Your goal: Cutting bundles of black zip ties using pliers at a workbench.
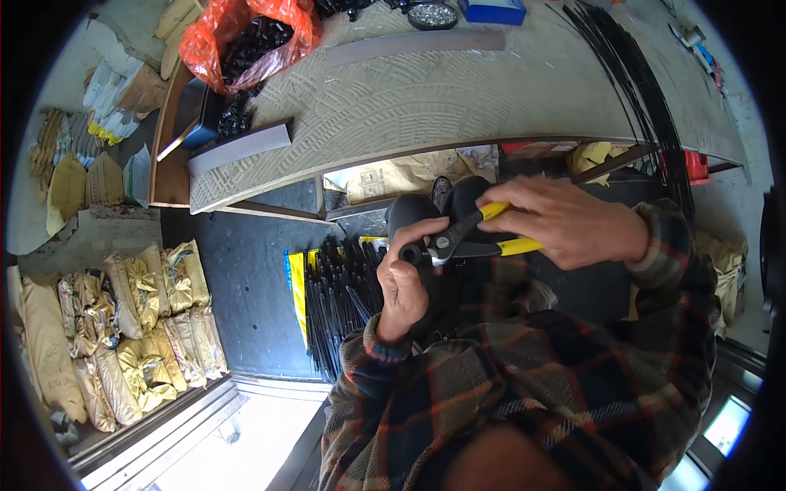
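Observation:
Above my lap, my right hand (pixel 565 221) is closed around the yellow-gripped handles of a pair of pliers (pixel 444 243). The two handles stand apart, and the metal head points left toward my other hand. My left hand (pixel 401 286) pinches a small black round part with a hollow end (pixel 412 254) between thumb and fingers. The plier head is right beside this part; whether its jaws grip it, I cannot tell. Just left of my left forearm stands a thick bundle of thin black rods (pixel 332 286) with yellow wrapping.
A bench (pixel 426 106) with a patterned cover runs ahead. On it are an orange-red bag (pixel 205 49) of black parts, flat metal strips (pixel 417 47), a dish (pixel 432 15), a blue tray (pixel 493 11) and long black rods (pixel 647 90). Wrapped packages (pixel 123 327) lie at left.

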`<state>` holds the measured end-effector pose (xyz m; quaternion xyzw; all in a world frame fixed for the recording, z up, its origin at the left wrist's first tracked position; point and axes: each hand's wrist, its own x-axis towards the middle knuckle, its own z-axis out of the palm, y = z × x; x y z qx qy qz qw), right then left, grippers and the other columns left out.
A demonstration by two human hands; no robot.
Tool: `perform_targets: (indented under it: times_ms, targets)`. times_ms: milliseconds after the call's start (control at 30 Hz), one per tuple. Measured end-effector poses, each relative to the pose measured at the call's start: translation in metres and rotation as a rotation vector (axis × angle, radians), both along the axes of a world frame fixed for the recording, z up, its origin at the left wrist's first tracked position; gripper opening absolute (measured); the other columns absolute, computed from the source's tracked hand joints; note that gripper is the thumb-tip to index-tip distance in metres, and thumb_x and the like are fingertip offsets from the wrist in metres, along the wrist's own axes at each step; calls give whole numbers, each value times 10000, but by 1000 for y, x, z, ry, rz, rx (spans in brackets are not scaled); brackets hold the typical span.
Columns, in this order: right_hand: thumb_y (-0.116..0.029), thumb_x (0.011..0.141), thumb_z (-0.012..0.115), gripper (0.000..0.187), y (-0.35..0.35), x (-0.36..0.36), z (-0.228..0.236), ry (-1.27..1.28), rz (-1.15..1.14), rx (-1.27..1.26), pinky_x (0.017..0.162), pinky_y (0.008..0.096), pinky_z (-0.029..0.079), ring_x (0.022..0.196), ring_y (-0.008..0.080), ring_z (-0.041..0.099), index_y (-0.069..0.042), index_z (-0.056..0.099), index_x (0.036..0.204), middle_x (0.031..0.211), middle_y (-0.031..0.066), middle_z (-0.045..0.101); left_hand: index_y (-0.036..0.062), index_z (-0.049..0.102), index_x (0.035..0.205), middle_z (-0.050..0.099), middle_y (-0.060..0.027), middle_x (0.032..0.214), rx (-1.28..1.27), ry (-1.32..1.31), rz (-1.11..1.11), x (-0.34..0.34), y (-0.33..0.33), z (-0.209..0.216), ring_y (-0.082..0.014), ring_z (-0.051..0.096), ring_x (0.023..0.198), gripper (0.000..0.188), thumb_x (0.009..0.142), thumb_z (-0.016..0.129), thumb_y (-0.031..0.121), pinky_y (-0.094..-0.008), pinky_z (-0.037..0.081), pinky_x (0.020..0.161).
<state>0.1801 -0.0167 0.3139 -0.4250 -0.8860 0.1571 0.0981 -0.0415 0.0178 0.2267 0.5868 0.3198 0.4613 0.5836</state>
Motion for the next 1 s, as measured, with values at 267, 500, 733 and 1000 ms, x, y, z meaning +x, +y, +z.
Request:
perform_targets:
  times_ms: [267,500,733,1000]
  targets:
    - [-31,858,485,145,15,11,41,294,-58,-1058,535,280,485,660,172,632,-5,446,995,903,80,609,42,471,908,458,-57,639,-18,-188,-264,-1,-3,8,-131,408,574,606,861,304,622,-256,338,527]
    - [-35,848,499,131,12,15,52,220,-14,-971,546,303,470,640,177,623,-21,441,964,870,90,598,38,465,912,465,-67,670,-5,-151,-270,0,-8,14,-130,418,594,597,878,279,604,-262,349,546]
    - [5,773,565,244,6,13,37,149,84,-697,600,350,446,730,246,610,-25,448,985,830,106,562,-25,473,993,483,-59,696,106,15,-171,4,-17,15,-101,431,610,671,883,252,599,-245,360,572]
    - [-174,851,548,308,46,89,-41,-166,-594,131,759,389,446,946,365,551,-100,479,1142,1054,147,558,-30,351,1267,389,7,637,394,-583,764,-121,17,86,-104,345,470,577,931,393,437,-242,304,409]
